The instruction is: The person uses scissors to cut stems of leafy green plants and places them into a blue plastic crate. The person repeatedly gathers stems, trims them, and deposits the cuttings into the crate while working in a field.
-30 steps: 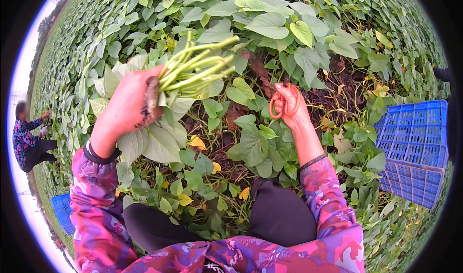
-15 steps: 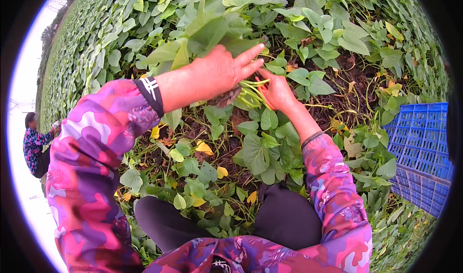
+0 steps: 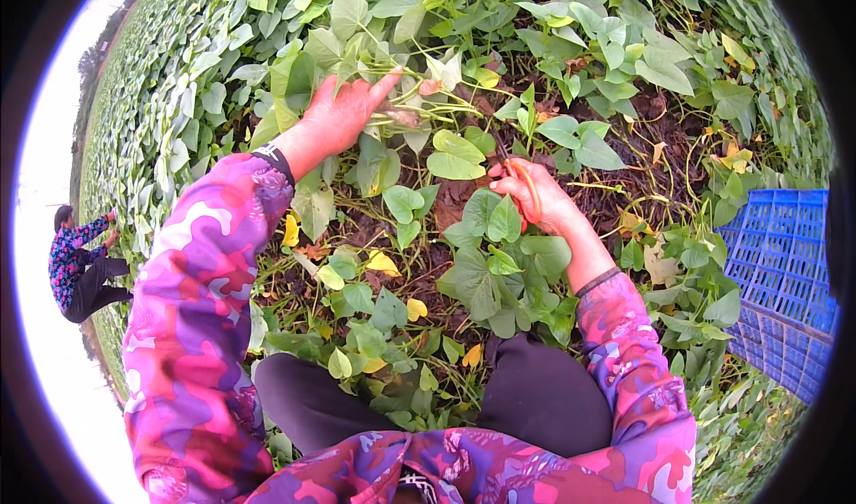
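My left hand (image 3: 341, 119) is over the vines at upper middle, index finger stretched out and thumb beneath. Between thumb and fingers runs a loose bunch of pale green leafy vine stems (image 3: 437, 108), their ends pointing right. Heart-shaped leaves crowd around that hand. My right hand (image 3: 542, 203), lower and to the right, is closed round a pair of scissors (image 3: 533, 190) with orange-red handles. The dark blades point up and away from me, just above low leaves (image 3: 481, 277). Part of the handles is hidden by my fingers.
A blue plastic crate (image 3: 777, 263) stands tilted among the vines on the right. Dense foliage (image 3: 214, 67) stretches far left. Brown soil and dry stems (image 3: 655, 161) show right of my hands. My knees (image 3: 546, 397) are close below. Another person (image 3: 82, 263) is at far left.
My hands have moved apart: the left to the left with the stems, the right toward me and rightward with the scissors. The stem bunch looks more spread. The other person's posture has changed.
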Available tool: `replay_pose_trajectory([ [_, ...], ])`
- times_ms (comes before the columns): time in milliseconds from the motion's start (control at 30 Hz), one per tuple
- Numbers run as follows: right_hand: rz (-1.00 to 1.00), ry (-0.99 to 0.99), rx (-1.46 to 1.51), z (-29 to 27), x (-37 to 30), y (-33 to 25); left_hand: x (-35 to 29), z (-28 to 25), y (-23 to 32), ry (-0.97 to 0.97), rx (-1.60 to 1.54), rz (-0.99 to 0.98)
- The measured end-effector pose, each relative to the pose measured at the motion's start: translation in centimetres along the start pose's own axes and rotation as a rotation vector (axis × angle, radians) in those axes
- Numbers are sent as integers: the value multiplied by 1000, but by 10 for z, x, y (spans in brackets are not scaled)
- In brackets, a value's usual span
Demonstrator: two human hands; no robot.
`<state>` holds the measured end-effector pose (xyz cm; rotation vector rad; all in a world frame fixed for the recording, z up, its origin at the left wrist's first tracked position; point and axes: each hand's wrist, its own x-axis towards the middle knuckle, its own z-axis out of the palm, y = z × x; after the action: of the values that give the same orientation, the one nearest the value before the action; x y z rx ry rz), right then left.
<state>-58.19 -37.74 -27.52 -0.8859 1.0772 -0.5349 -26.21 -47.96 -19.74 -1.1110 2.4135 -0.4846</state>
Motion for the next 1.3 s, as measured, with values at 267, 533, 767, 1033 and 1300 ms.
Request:
replay_pose_trajectory([
  [267,114,-145,769,14,-19,28,-14,-42,-3,-97,-191,-31],
  [533,180,-155,1053,-1,2,41,-68,-147,-26,44,-988,-72],
  [767,170,-100,889,12,2,39,18,-130,25,-177,-1517,-13],
  [1033,-170,-11,701,16,-30,4,-29,-12,79,-465,-989,-71],
  [1300,19,-342,851,39,-8,-3,-132,-1,83,-511,-936,-9],
])
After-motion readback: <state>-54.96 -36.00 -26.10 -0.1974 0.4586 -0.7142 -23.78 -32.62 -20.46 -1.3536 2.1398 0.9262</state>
